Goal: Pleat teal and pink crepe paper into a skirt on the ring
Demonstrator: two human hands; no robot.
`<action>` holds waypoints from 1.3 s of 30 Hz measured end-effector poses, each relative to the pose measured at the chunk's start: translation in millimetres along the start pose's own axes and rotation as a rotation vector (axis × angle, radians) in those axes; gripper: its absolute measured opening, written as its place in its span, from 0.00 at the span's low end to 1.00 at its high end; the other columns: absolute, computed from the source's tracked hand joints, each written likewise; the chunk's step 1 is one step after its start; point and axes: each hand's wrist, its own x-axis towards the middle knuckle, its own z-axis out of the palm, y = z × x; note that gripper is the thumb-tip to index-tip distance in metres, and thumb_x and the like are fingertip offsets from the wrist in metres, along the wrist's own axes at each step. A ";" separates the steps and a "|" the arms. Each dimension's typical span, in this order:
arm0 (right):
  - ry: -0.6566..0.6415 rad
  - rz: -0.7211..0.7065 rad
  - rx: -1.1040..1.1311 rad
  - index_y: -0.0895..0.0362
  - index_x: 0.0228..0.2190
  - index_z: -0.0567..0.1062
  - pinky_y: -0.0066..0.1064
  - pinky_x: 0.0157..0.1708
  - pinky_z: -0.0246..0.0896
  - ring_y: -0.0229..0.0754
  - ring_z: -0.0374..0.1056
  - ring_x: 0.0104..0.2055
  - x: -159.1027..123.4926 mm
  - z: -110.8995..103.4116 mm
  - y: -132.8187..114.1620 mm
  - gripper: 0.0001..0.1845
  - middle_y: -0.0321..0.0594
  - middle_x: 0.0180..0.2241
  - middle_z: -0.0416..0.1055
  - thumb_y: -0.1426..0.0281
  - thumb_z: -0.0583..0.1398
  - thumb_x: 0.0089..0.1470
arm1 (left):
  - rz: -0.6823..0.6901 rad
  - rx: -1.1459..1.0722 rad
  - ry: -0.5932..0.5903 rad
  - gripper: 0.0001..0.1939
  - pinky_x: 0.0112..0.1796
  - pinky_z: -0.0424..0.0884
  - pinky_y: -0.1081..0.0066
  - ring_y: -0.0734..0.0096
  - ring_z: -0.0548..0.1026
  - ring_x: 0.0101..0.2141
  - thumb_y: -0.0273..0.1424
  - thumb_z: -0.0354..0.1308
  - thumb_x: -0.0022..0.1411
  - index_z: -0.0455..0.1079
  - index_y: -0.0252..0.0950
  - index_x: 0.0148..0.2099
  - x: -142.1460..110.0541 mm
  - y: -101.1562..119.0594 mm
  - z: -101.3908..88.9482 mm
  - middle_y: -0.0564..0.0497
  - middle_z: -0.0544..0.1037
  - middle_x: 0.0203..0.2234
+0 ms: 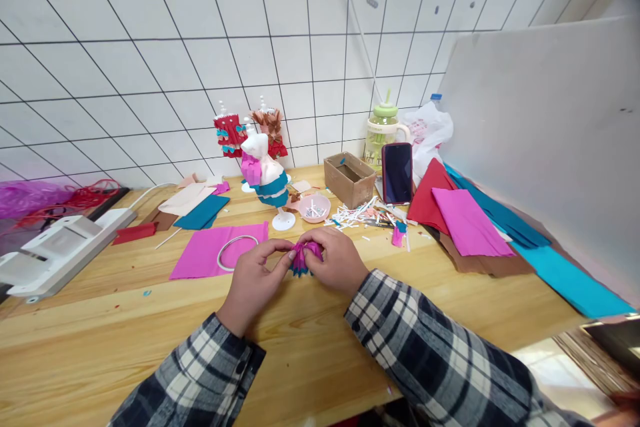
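Observation:
Between my two hands is a small pleated piece of magenta and teal crepe paper (301,261). My left hand (260,280) pinches its left side between thumb and forefinger. From the other side my right hand (337,260) grips it, fingers curled over the top. Left of my hands lies a flat magenta crepe sheet (195,255) with a silver ring (221,255) on it. Just beyond stands a small mannequin (275,173) dressed in white, magenta and teal crepe paper. Its round white base (283,221) rests on the table.
Two more dressed mannequins (231,133) stand behind. A pink bowl (316,209), paper scraps (363,215), a cardboard box (350,180), a phone (397,173) and a jug (377,137) are ahead. Folded crepe sheets (470,223) lie right; a power strip (65,250) lies left.

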 end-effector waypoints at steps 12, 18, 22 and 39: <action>0.022 0.001 0.167 0.55 0.35 0.75 0.31 0.40 0.61 0.40 0.69 0.38 -0.3 -2.0 -0.4 0.09 0.36 0.34 0.75 0.73 0.59 0.50 | 0.020 -0.040 0.069 0.13 0.36 0.74 0.70 0.66 0.78 0.32 0.40 0.57 0.59 0.77 0.37 0.36 1.2 4.0 -3.5 0.49 0.82 0.30; 0.074 -0.030 0.122 0.55 0.31 0.76 0.31 0.38 0.60 0.40 0.69 0.36 -0.7 -1.8 -1.1 0.05 0.36 0.31 0.76 0.71 0.60 0.51 | 0.104 0.031 0.061 0.12 0.35 0.73 0.72 0.67 0.77 0.32 0.37 0.55 0.61 0.76 0.36 0.37 -0.8 6.2 -4.6 0.50 0.81 0.30; 0.096 -0.058 0.094 0.55 0.29 0.76 0.31 0.36 0.58 0.40 0.68 0.34 -0.5 -1.1 -0.1 0.04 0.36 0.29 0.75 0.71 0.60 0.51 | 0.110 0.042 0.106 0.10 0.35 0.73 0.71 0.68 0.77 0.32 0.36 0.55 0.60 0.75 0.36 0.36 -1.0 6.4 -4.0 0.50 0.81 0.30; 0.013 -0.061 0.237 0.56 0.26 0.70 0.27 0.32 0.55 0.36 0.62 0.28 -3.1 -2.0 -6.8 0.01 0.32 0.24 0.67 0.73 0.58 0.47 | 0.016 -0.282 -0.117 0.11 0.38 0.70 0.70 0.67 0.74 0.34 0.39 0.58 0.61 0.72 0.36 0.38 -2.0 2.9 -1.7 0.50 0.77 0.32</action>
